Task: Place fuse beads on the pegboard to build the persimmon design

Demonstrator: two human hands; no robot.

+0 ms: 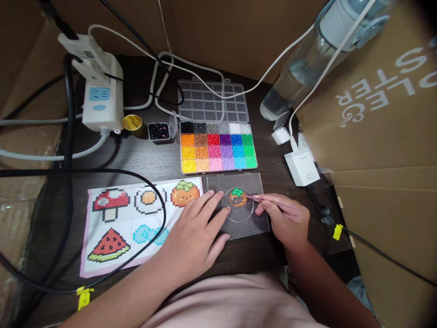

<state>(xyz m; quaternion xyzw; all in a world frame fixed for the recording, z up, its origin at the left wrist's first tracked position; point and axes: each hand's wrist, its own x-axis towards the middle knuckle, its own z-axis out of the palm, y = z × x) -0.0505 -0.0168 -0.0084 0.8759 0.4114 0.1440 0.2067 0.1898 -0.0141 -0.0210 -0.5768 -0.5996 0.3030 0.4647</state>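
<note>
My left hand lies with its fingers spread, the fingertips on the left part of a clear pegboard. Between the fingers of my right hand is a thin pair of pink tweezers. Their tip reaches a small bead persimmon on the board, with green leaves, an orange outline and a dark, partly unfilled middle. Whether the tips grip a bead is too small to tell. Around the persimmon shows a clear ring. A pattern sheet with pixel pictures sits partly under my left hand and forearm.
Behind the pegboard stands an open bead box sorted by colour. Near it are a small box of dark beads, a gold-coloured round tin and a power strip. A water bottle and white charger stand right. A black cable crosses the sheet.
</note>
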